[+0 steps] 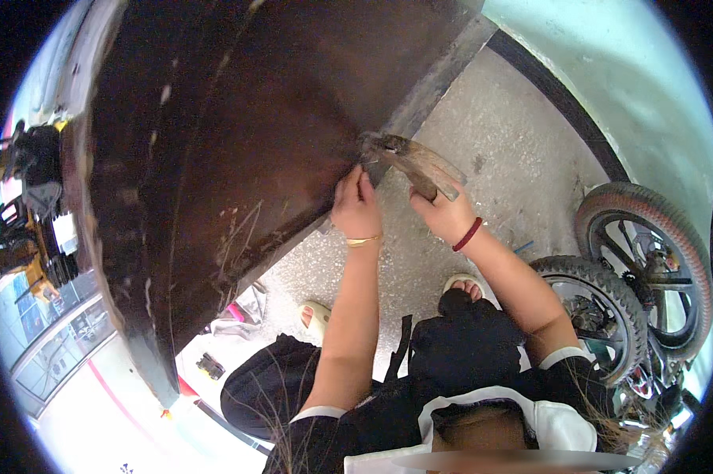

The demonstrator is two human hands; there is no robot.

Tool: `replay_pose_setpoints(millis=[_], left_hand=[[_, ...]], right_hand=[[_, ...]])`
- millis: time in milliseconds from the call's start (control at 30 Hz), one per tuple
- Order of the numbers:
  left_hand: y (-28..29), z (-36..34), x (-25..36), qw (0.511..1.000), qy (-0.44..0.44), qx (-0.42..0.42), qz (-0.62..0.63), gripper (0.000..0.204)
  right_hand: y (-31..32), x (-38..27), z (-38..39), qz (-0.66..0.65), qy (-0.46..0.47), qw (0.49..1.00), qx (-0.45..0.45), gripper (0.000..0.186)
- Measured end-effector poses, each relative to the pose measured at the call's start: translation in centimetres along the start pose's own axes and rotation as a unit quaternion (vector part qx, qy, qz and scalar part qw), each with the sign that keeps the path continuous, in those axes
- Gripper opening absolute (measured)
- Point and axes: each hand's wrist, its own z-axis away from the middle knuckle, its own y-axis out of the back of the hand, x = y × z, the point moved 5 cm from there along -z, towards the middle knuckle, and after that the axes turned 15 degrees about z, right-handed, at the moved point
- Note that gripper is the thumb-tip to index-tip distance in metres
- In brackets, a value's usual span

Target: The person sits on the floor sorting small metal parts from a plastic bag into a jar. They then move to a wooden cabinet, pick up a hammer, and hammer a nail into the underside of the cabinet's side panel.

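My right hand (451,215) is wrapped round the wooden handle of a hammer (421,170). The handle is smeared by motion, and its dark head is close to the edge of a large dark brown panel (238,118). Just below the hammer head, my left hand (358,207) presses thumb and fingers together against that same edge. Whatever sits between those fingertips is too small to make out. Pale scratches and scuffs mark the panel's surface.
Two wheels with black tyres, a larger one (649,265) and a smaller one (590,312), stand at the right by the pale green wall (617,71). My sandalled feet are on the speckled floor (499,150) below my hands. Dark equipment (36,182) is at the far left.
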Motion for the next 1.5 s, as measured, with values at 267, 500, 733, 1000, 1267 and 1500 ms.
replay_pose_setpoints(millis=[267,500,733,1000,1267,1500], left_hand=[[-1.2,-1.9,-0.6,0.955,0.101,-0.260,-0.099,0.014],[-1.1,-1.0,0.9,0.944,0.101,-0.281,-0.142,0.008],[1.0,1.1,1.9,0.982,0.079,-0.144,0.093,0.012],[0.9,2.2,-0.7,0.975,0.153,-0.053,0.153,0.014],[0.2,2.5,-1.2,0.974,0.146,-0.106,0.134,0.020],[1.2,1.0,-0.1,0.984,0.118,0.072,0.117,0.011]], right_hand=[[-0.8,-2.5,1.0,-0.085,-0.048,0.995,0.013,0.018],[0.0,-3.4,1.0,-0.098,-0.043,0.994,0.001,0.015],[0.5,-2.8,0.8,-0.066,-0.056,0.996,-0.018,0.017],[1.0,-3.3,0.7,-0.060,-0.047,0.997,-0.033,0.019],[0.7,-2.7,0.7,-0.085,-0.043,0.995,-0.022,0.017],[0.5,-2.7,0.7,-0.098,-0.032,0.995,-0.007,0.027]])
